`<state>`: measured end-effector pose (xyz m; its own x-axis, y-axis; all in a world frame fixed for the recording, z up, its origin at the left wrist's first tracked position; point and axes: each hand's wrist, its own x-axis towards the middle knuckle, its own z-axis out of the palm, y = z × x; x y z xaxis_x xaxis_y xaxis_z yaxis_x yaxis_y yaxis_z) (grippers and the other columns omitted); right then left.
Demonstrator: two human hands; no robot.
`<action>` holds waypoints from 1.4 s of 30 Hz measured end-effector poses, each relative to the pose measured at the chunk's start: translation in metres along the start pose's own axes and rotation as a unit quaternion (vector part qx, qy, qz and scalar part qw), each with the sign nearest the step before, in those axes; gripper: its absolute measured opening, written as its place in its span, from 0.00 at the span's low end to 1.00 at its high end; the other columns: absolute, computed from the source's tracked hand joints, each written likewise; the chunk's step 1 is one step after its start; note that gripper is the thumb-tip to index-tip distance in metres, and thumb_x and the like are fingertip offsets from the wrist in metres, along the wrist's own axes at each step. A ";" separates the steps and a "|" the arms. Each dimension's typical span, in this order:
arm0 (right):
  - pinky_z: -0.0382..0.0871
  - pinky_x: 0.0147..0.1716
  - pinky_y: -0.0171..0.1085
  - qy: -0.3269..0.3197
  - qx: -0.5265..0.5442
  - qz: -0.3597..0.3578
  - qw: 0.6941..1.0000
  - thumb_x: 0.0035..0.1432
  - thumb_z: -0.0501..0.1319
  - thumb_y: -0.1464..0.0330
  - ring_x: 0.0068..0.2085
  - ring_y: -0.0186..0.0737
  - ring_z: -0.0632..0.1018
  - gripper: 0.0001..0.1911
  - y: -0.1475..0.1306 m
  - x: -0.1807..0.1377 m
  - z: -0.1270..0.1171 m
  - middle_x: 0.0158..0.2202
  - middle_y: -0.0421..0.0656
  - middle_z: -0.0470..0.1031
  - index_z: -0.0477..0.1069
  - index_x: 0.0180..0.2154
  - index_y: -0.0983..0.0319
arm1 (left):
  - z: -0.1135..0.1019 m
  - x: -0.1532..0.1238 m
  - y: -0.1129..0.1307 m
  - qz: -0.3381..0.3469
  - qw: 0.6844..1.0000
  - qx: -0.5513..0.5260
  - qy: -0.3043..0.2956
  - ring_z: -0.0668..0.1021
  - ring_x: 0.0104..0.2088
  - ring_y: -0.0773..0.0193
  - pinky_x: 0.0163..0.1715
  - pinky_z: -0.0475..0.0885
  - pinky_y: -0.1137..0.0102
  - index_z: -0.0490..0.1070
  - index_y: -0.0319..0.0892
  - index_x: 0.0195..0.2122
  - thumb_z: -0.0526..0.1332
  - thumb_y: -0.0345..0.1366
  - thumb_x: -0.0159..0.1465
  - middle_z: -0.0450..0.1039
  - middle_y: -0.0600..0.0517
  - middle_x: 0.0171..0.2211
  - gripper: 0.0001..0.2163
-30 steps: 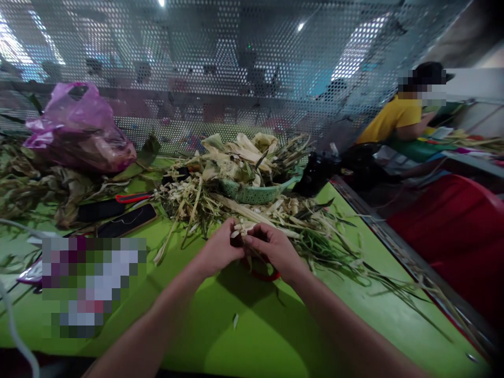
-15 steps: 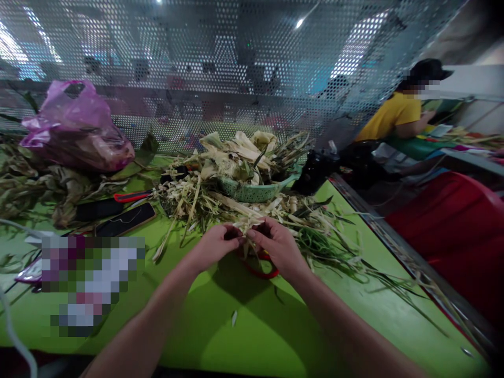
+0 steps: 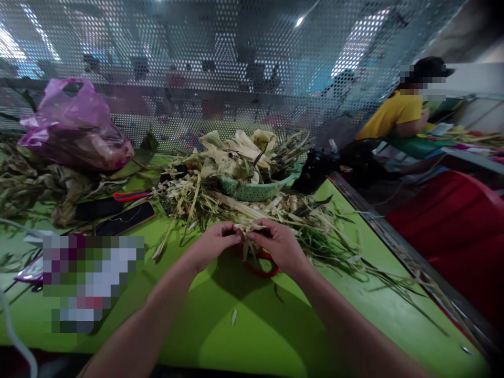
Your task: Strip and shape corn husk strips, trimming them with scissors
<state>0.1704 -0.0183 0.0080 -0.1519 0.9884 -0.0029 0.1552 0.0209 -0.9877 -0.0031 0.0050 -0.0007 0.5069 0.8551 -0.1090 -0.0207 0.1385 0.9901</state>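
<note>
My left hand (image 3: 216,242) and my right hand (image 3: 279,242) meet over the front of the table, thumbs against fingers. Both are closed in a pinch on a small bunch of pale plant strips (image 3: 249,227), mostly covered by the fingers. Red scissor-like handles (image 3: 260,272) lie on the table just below and beside my right hand. Behind the hands is a loose heap of dry stalks and husk scraps (image 3: 192,202). A green plastic basket (image 3: 255,192) stands in it, piled with dry, pale husks (image 3: 240,152). Thin green strands (image 3: 317,241) lie to the right.
A dark phone (image 3: 126,218) and a red-and-black handled tool (image 3: 132,196) lie at left. Behind them are a purple plastic bag (image 3: 82,126) and dried leaves (image 3: 23,178). A perforated metal panel (image 3: 177,63) borders the back. At right are a red chair (image 3: 452,226) and a seated person (image 3: 397,115).
My hands stay at nearly the same spot, with the fingers shifting slightly on the pale strips. The seated person's arm has moved a little. All else lies as before.
</note>
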 end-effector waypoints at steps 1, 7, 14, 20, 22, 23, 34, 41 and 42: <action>0.63 0.22 0.33 -0.006 -0.005 -0.001 1.000 0.49 0.65 0.61 0.23 0.34 0.69 0.10 0.000 0.000 0.000 0.23 0.36 0.71 0.70 0.31 0.60 | 0.000 0.000 0.000 -0.001 1.000 -0.002 0.006 0.71 0.29 0.67 0.35 0.64 0.71 0.70 0.39 0.27 0.63 0.34 0.53 0.70 0.54 0.25 0.04; 0.62 0.22 0.32 -0.008 -0.042 -0.006 0.999 0.51 0.65 0.62 0.23 0.33 0.69 0.09 -0.003 -0.002 -0.001 0.23 0.37 0.71 0.71 0.30 0.61 | 0.003 0.000 -0.002 -0.023 0.998 -0.050 0.015 0.68 0.25 0.70 0.28 0.63 0.73 0.71 0.38 0.26 0.63 0.31 0.50 0.68 0.55 0.23 0.03; 0.64 0.23 0.32 0.007 -0.016 -0.005 1.000 0.50 0.64 0.63 0.23 0.33 0.69 0.08 -0.001 -0.001 0.001 0.24 0.37 0.71 0.71 0.31 0.61 | 0.002 0.000 -0.004 -0.043 0.994 -0.090 0.035 0.70 0.25 0.70 0.27 0.63 0.73 0.71 0.37 0.27 0.64 0.34 0.52 0.69 0.54 0.23 0.05; 0.64 0.23 0.33 0.019 -0.012 0.002 1.000 0.49 0.65 0.62 0.22 0.33 0.68 0.11 0.000 0.000 -0.001 0.22 0.37 0.69 0.68 0.30 0.61 | -0.002 -0.002 -0.001 -0.002 0.995 -0.092 0.044 0.71 0.25 0.71 0.29 0.65 0.75 0.68 0.38 0.30 0.65 0.34 0.53 0.70 0.54 0.24 0.08; 0.63 0.23 0.33 0.011 -0.043 -0.013 0.999 0.50 0.65 0.62 0.23 0.33 0.68 0.10 0.001 -0.001 -0.001 0.22 0.37 0.69 0.69 0.29 0.62 | -0.001 -0.002 0.000 0.011 0.994 -0.099 0.045 0.71 0.24 0.72 0.28 0.65 0.75 0.67 0.38 0.30 0.66 0.34 0.53 0.70 0.55 0.24 0.09; 0.62 0.23 0.32 0.004 -0.054 -0.020 0.998 0.51 0.64 0.62 0.23 0.33 0.68 0.10 0.001 -0.002 -0.001 0.23 0.38 0.69 0.70 0.29 0.62 | 0.000 -0.002 0.001 0.015 0.993 -0.109 0.046 0.71 0.24 0.72 0.28 0.65 0.75 0.67 0.38 0.31 0.66 0.34 0.53 0.69 0.55 0.24 0.09; 0.62 0.22 0.32 0.031 0.064 -0.008 0.997 0.47 0.67 0.61 0.22 0.31 0.67 0.12 0.003 0.004 -0.005 0.23 0.37 0.69 0.71 0.29 0.62 | -0.003 -0.006 0.005 0.007 0.992 -0.093 0.084 0.74 0.27 0.69 0.31 0.69 0.71 0.65 0.41 0.44 0.61 0.45 0.59 0.71 0.52 0.33 0.16; 0.61 0.21 0.31 0.081 0.063 -0.021 0.994 0.47 0.67 0.59 0.23 0.30 0.65 0.14 0.004 0.006 -0.007 0.26 0.39 0.70 0.71 0.30 0.63 | -0.001 -0.004 0.005 -0.006 1.000 0.027 0.001 0.73 0.36 0.64 0.37 0.66 0.71 0.69 0.38 0.39 0.68 0.39 0.51 0.72 0.50 0.37 0.17; 0.61 0.21 0.31 0.082 0.058 -0.022 0.995 0.47 0.67 0.59 0.22 0.30 0.65 0.15 0.004 0.006 -0.007 0.25 0.39 0.70 0.71 0.30 0.63 | -0.001 -0.004 0.005 -0.008 0.999 0.048 -0.007 0.73 0.37 0.64 0.38 0.66 0.70 0.70 0.37 0.39 0.68 0.37 0.51 0.72 0.49 0.37 0.16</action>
<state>0.1770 -0.0113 0.0049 0.0059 0.9984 0.0570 0.0373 0.0568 -0.9977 -0.0057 0.0028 0.0041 0.5193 0.8456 -0.1234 0.0690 0.1025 0.9923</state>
